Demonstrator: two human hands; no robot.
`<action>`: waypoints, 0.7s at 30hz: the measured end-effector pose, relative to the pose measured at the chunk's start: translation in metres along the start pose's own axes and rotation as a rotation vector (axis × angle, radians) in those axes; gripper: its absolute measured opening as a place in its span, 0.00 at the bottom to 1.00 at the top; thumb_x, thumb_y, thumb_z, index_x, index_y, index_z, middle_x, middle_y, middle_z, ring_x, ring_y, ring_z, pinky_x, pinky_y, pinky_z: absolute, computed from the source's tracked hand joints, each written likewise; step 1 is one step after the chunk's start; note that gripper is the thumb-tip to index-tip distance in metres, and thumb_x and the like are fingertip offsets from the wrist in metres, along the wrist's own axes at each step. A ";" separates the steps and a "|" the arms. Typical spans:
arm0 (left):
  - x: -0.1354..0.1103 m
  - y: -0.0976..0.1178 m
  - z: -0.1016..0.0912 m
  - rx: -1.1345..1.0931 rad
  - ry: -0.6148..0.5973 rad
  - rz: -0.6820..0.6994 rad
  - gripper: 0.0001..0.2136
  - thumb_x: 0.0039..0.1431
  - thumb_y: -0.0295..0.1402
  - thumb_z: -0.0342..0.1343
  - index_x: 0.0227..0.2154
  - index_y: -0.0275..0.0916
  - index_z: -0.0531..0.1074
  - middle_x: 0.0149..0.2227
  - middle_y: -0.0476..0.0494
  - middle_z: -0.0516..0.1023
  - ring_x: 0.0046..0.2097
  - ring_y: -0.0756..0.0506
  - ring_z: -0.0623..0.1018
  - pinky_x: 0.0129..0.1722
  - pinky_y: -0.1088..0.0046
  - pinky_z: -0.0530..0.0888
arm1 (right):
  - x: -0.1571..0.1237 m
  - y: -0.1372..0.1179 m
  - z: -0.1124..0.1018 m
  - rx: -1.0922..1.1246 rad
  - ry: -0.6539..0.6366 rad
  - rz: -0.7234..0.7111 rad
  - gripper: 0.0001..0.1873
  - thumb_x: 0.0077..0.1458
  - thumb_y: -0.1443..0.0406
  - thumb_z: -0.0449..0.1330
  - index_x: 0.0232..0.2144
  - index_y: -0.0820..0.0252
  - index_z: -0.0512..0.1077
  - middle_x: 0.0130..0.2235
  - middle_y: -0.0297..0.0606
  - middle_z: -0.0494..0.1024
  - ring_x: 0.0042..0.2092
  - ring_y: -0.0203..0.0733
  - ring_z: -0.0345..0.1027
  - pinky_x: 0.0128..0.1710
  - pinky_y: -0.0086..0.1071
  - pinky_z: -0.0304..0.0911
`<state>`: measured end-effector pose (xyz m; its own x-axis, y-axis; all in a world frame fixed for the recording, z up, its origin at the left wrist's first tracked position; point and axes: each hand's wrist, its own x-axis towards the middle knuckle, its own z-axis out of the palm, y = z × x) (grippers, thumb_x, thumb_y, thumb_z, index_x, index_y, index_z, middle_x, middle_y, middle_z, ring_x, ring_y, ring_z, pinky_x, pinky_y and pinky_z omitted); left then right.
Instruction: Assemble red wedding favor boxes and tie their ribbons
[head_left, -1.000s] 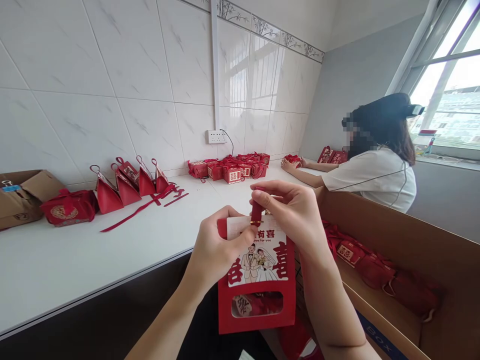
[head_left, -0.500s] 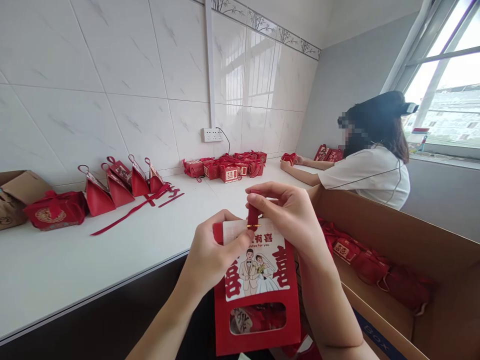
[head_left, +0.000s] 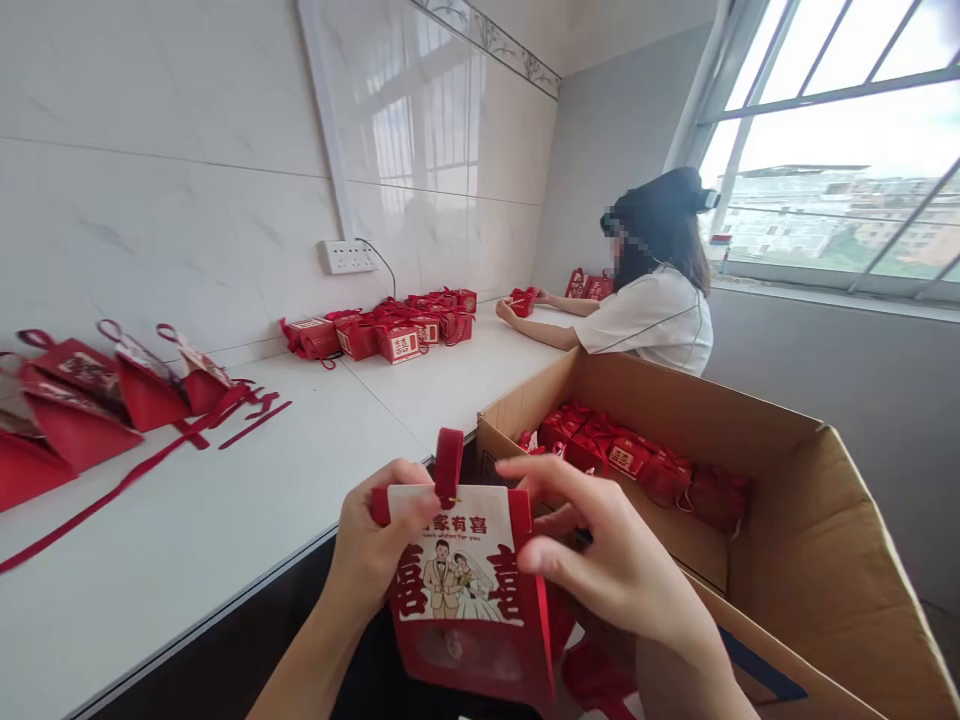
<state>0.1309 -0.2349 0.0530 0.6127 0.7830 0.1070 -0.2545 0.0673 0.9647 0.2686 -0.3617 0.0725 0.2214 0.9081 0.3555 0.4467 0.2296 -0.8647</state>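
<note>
A red gift box (head_left: pixel 459 600) with a printed bride and groom, a clear window and a red ribbon loop (head_left: pixel 449 462) on top is in front of me. My left hand (head_left: pixel 379 545) pinches its top left edge, thumb in front near the foot of the loop. Beside the box's right edge is my right hand (head_left: pixel 600 550), fingers spread and curved, not gripping it; whether a fingertip brushes the edge I cannot tell. More red material (head_left: pixel 600 675) lies below the right hand, partly hidden.
A cardboard box (head_left: pixel 847 540) on the right holds several red gift boxes (head_left: pixel 624 458). On the white counter (head_left: pixel 337 440) stand more boxes (head_left: pixel 401 343), tent-shaped ones (head_left: pixel 154 385) and loose ribbon (head_left: pixel 127 485). At the counter's far end a co-worker (head_left: pixel 652 310) handles a small red box (head_left: pixel 521 302).
My right hand has let go of the ribbon loop, which now stands up, and moved to the box's right side. The view has swung right, showing more of the cardboard box.
</note>
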 end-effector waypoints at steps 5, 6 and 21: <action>0.018 -0.035 0.031 -0.176 -0.189 -0.306 0.17 0.48 0.45 0.60 0.21 0.38 0.62 0.18 0.53 0.68 0.20 0.53 0.67 0.21 0.79 0.64 | -0.045 0.018 -0.002 -0.026 0.285 0.204 0.10 0.56 0.60 0.57 0.36 0.59 0.73 0.34 0.38 0.73 0.31 0.37 0.69 0.25 0.25 0.69; 0.019 -0.038 0.038 -0.181 -0.217 -0.357 0.17 0.50 0.46 0.58 0.22 0.37 0.64 0.19 0.52 0.69 0.21 0.52 0.69 0.22 0.78 0.66 | -0.049 0.021 -0.003 0.000 0.356 0.263 0.11 0.57 0.59 0.56 0.36 0.59 0.73 0.33 0.38 0.74 0.30 0.37 0.69 0.25 0.26 0.69; 0.025 -0.020 0.057 0.068 -0.319 -0.350 0.15 0.46 0.45 0.61 0.25 0.38 0.68 0.19 0.51 0.73 0.20 0.50 0.71 0.20 0.78 0.66 | -0.053 0.034 -0.013 -0.003 0.614 0.289 0.10 0.55 0.59 0.58 0.33 0.58 0.76 0.32 0.39 0.78 0.28 0.39 0.71 0.23 0.26 0.67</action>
<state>0.1942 -0.2520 0.0501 0.8545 0.4910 -0.1694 0.0514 0.2446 0.9683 0.2833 -0.4062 0.0292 0.7841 0.5688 0.2484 0.2979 0.0061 -0.9546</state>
